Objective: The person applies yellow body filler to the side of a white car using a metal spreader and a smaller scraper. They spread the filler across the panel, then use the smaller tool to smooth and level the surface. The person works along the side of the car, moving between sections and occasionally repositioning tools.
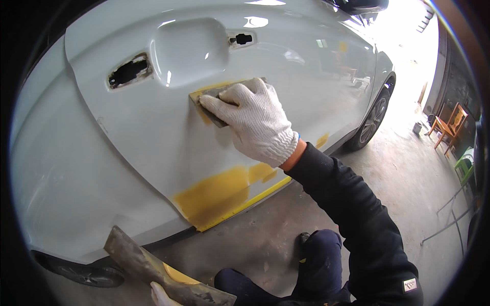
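My right hand, in a white knit glove, grips a flat grey putty spreader. The spreader lies against the white car door, just below the recessed handle cup. Yellow filler shows on the door along the spreader's upper and left edges. Low at the left, my left hand in the same kind of glove holds a long, smeared putty board; only part of this hand shows. A lump of yellow filler rests on the board. The lower door carries a broad yellow filler patch.
Two openings sit beside the handle cup, a larger one and a smaller one. A front wheel and a rear wheel stand on the concrete floor. Farther right are a wooden chair and a green stool.
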The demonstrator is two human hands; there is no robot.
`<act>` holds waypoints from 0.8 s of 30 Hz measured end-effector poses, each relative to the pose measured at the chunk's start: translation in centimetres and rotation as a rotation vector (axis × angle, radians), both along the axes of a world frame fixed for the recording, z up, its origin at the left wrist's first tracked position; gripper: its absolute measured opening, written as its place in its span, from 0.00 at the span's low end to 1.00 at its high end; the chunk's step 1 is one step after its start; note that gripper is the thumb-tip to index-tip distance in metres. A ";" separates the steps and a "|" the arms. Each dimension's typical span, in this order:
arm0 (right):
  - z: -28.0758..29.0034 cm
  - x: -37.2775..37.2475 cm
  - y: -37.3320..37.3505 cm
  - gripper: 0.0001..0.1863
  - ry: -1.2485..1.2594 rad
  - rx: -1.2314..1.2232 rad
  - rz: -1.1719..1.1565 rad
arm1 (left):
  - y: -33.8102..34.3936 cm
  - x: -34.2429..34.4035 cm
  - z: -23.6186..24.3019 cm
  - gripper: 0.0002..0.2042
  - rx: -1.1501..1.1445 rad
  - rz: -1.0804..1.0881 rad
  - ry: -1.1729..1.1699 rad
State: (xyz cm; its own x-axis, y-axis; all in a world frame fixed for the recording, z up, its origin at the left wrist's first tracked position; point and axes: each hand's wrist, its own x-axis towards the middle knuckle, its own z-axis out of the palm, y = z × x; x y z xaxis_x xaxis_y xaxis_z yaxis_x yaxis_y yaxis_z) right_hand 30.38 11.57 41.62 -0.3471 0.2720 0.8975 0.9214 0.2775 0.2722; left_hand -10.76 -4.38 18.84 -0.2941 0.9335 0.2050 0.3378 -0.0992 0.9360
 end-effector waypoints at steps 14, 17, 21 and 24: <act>0.1 2.8 -4.8 0.24 0.080 -0.162 0.245 | 0.0 0.7 0.9 0.26 0.163 -0.030 0.090; -0.6 1.4 -8.1 0.22 0.782 -0.282 0.688 | 1.5 3.2 3.5 0.27 0.189 -0.187 -0.319; -4.2 -3.8 -14.4 0.26 1.645 -0.738 1.338 | 3.2 6.5 5.1 0.26 0.451 -0.211 0.298; -6.6 -5.0 -17.1 0.30 1.104 -0.965 1.115 | 3.3 11.8 5.4 0.30 0.392 -0.097 -0.148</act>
